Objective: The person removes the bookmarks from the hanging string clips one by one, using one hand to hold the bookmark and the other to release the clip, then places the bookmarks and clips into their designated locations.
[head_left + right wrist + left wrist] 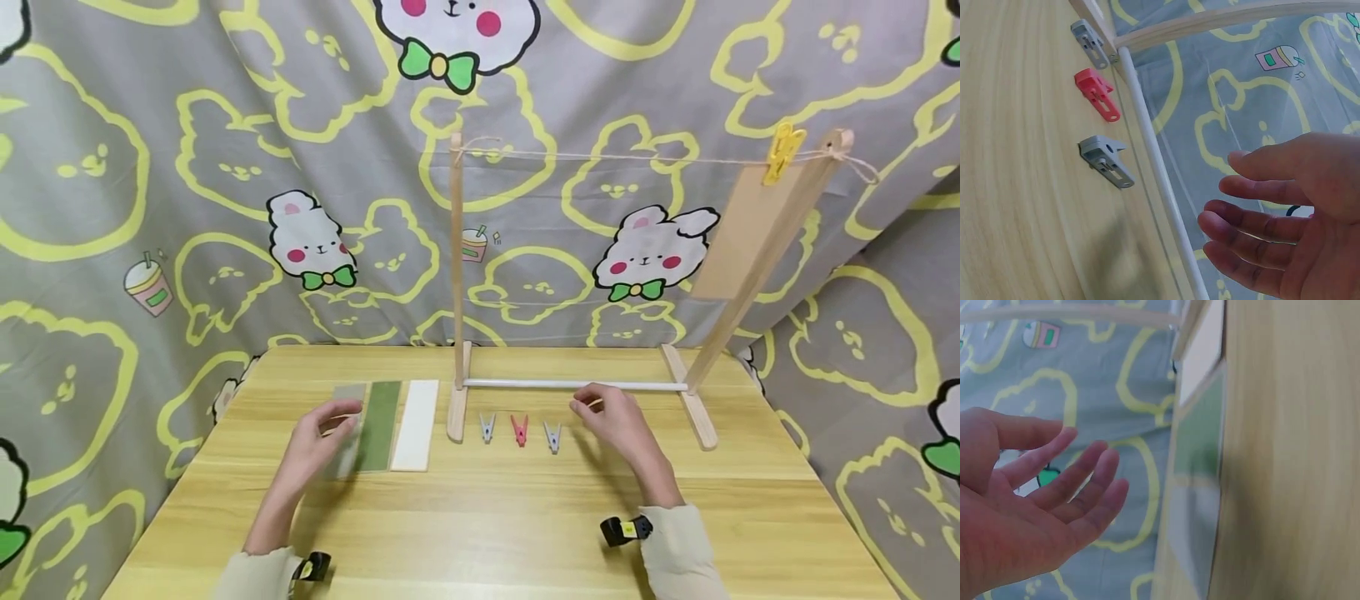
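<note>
My left hand [318, 437] hovers over the grey card [349, 391], fingers loosely bent, holding nothing; it partly covers that card. To its right lie a green card [381, 425] and a white card [415, 425] on the table. My right hand [618, 421] is raised just right of a row of clothespins, and its relaxed fingers are bare in the right wrist view. The row runs from a grey clothespin [487, 427] through a red clothespin [1097, 95] to another grey clothespin [1107, 161]. A tan card [735, 233] hangs from a string [600, 157] under a yellow clothespin [783, 154].
A wooden frame stands at the back, with a left post [457, 250], a right post [765, 258] and a white crossbar [540, 384] low between them. Its feet rest on the wooden table [480, 533]. A patterned curtain [375, 167] hangs behind.
</note>
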Motion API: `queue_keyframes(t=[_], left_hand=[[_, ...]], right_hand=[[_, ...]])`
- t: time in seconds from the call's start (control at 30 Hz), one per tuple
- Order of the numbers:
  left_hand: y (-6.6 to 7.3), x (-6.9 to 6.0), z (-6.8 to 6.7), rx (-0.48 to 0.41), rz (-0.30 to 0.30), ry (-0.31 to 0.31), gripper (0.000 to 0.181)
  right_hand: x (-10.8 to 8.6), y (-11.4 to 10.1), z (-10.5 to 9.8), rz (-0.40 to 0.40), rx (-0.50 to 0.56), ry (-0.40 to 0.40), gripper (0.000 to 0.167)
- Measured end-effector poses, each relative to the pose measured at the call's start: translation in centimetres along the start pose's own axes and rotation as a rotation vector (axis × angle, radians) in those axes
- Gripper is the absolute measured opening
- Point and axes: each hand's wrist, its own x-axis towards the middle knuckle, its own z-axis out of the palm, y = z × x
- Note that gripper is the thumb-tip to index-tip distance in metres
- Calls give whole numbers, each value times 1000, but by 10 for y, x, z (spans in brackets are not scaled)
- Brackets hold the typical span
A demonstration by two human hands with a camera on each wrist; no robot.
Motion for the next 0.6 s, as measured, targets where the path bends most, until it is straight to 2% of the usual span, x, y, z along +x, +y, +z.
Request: queue_keyframes(t=[0.17,0.33,0.6], left_hand=[[8,8,13,-66,-9,17,26],[15,12,24,-101,15,44,24],[34,20,44,-213,123,-29,27]], right_hand=[[2,-5,-7,-61,-11,5,22],[-1,-12,-18,-138,5,45,20],[-10,-23,-32,-288,105,233,26]])
